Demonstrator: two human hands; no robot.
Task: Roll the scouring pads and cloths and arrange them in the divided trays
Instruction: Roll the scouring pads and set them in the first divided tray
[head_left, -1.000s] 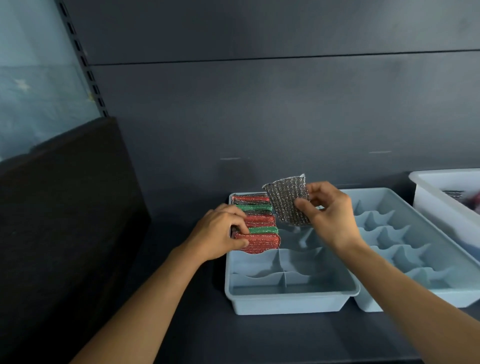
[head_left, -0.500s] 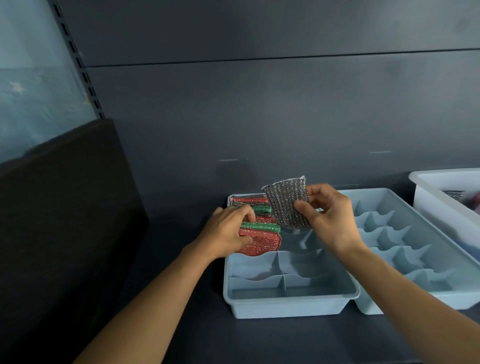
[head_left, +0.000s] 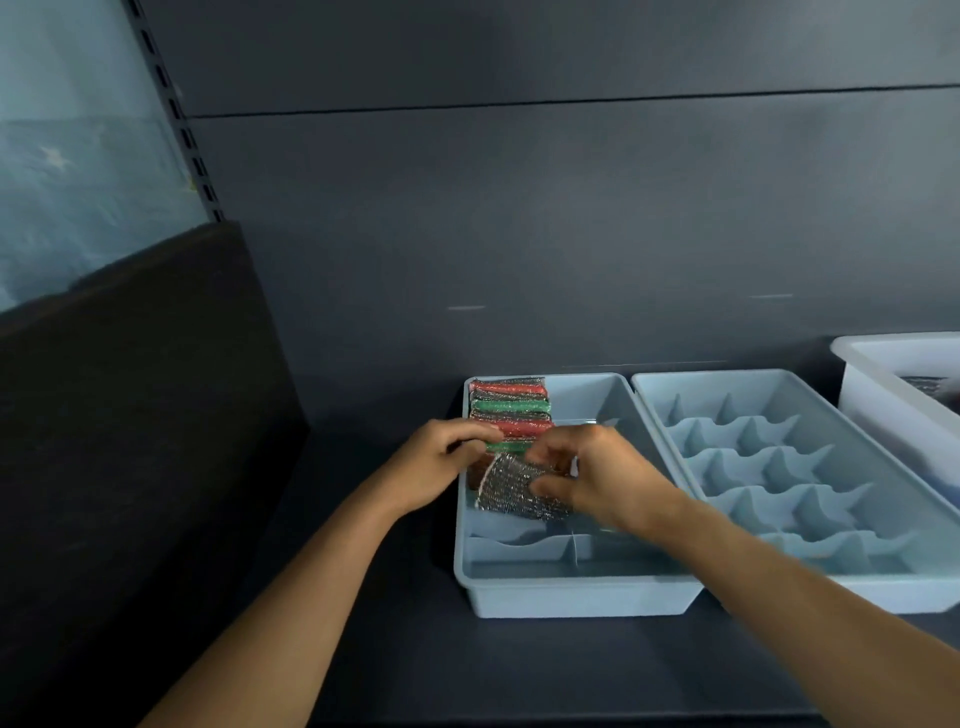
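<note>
A light-blue divided tray (head_left: 571, 597) stands on the dark shelf in front of me. Its back left part holds a row of red and green scouring pads (head_left: 511, 410) standing on edge. My right hand (head_left: 597, 475) grips a silver scouring pad (head_left: 511, 488), curved and held low over the tray's left side, just in front of that row. My left hand (head_left: 441, 462) is at the tray's left rim, fingers curled on the front pads of the row and touching the silver pad's edge. A second light-blue divided tray (head_left: 883, 592) stands to the right with nothing in its cells.
A white bin (head_left: 883, 384) with dark items inside stands at the far right edge. A dark panel (head_left: 130, 415) rises on the left. The grey back wall (head_left: 519, 234) is close behind the trays. Bare dark shelf (head_left: 415, 665) lies in front.
My right hand has brought the silver pad down from above the tray to its left side and bent it. My left hand stays at the pad row.
</note>
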